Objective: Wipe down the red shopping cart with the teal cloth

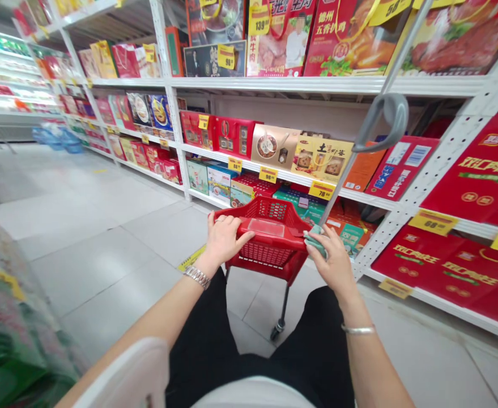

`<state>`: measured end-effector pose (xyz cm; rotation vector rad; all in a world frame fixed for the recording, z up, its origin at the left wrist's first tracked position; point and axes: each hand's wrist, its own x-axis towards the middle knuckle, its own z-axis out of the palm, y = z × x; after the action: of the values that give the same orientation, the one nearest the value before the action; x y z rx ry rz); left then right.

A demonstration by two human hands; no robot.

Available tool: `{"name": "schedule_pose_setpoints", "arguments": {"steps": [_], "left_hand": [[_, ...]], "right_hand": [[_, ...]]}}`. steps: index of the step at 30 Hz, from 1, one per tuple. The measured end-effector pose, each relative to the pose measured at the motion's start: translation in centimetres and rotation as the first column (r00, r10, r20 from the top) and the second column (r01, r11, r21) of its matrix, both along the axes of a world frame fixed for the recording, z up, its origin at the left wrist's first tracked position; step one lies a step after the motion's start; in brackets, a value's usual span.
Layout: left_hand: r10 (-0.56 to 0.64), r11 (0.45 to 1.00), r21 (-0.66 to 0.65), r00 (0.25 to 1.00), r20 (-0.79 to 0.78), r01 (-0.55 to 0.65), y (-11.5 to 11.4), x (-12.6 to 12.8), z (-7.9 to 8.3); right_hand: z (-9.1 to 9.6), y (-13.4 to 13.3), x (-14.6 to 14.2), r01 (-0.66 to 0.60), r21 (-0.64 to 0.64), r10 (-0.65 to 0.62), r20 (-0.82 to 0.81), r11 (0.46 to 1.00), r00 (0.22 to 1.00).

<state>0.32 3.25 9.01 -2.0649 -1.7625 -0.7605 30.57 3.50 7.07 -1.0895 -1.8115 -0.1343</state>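
Note:
A small red shopping cart (259, 255) with a perforated plastic basket stands in front of my knees. My left hand (224, 237) is closed over the left end of its handle, thumb lying along the bar. At the handle's right end, my right hand (327, 255) has its fingers closed on a grey-green cloth (315, 241), which touches the cart. A slim grey pole (337, 184) with a grey loop grip (387, 122) rises at a slant from beside my right hand; its lower end is hidden.
White shelving (282, 84) with boxed goods runs along the front and right, yellow price tags on its edges. A white chair (125, 374) is under me. Blurred green packages (6, 340) lie at left. Pale floor tiles (104, 272) stretch leftward to blue bottles (57, 137).

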Motion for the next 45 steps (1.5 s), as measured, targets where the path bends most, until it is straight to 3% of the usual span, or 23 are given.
{"name": "schedule_pose_setpoints", "arguments": {"steps": [5,8,14,18,25,28,31,36,38,42,45], "left_hand": [[0.067,0.994,0.082,0.998,0.013,-0.068,-1.3,3.2,-0.4],[0.114,0.986,0.117,0.993,0.041,-0.118,-2.2,5.0,-0.7],[0.057,0.992,0.114,0.997,0.046,-0.062,-3.9,5.9,-1.0],[0.074,0.989,0.129,0.997,0.017,-0.075,-4.7,5.6,-1.1],[0.095,0.99,0.105,0.995,0.034,-0.098,-4.3,7.0,-1.3],[0.113,0.987,0.106,0.993,0.041,-0.117,-4.2,7.4,-1.5],[0.112,0.989,0.095,0.993,0.046,-0.116,-4.2,7.7,-1.6],[0.031,0.998,0.043,0.996,0.084,-0.035,-4.7,6.5,-0.8],[-0.026,0.998,0.056,0.993,0.111,0.02,-4.8,5.2,-0.4],[-0.014,0.992,0.127,0.987,0.16,-0.007,-4.7,2.4,-0.4],[-0.062,0.993,0.104,0.986,0.157,0.046,-4.3,1.9,-0.9]], "right_hand": [[0.0,1.4,-0.4,0.024,0.0,-0.024,0.022,1.0,0.999],[-0.5,0.8,-3.2,0.059,0.075,-0.062,0.037,0.995,0.997],[-0.5,-1.1,-8.3,-0.089,0.107,0.074,0.135,0.99,0.988],[0.0,-0.3,-6.9,-0.09,0.092,0.079,0.111,0.992,0.991],[0.2,5.1,-0.3,-0.008,0.041,0.008,0.012,0.999,1.0],[0.5,5.1,-0.6,-0.096,0.011,0.095,0.015,0.995,0.995],[1.0,2.9,-3.2,-0.184,0.035,0.182,0.045,0.982,0.982],[1.8,0.1,-6.8,-0.267,0.048,0.258,0.142,0.962,0.956],[2.2,0.3,-6.5,-0.264,0.024,0.259,0.119,0.964,0.958],[2.7,1.9,-4.4,-0.303,-0.024,0.303,0.134,0.953,0.943],[2.4,2.5,-3.6,-0.292,-0.042,0.294,0.173,0.956,0.94]]}}
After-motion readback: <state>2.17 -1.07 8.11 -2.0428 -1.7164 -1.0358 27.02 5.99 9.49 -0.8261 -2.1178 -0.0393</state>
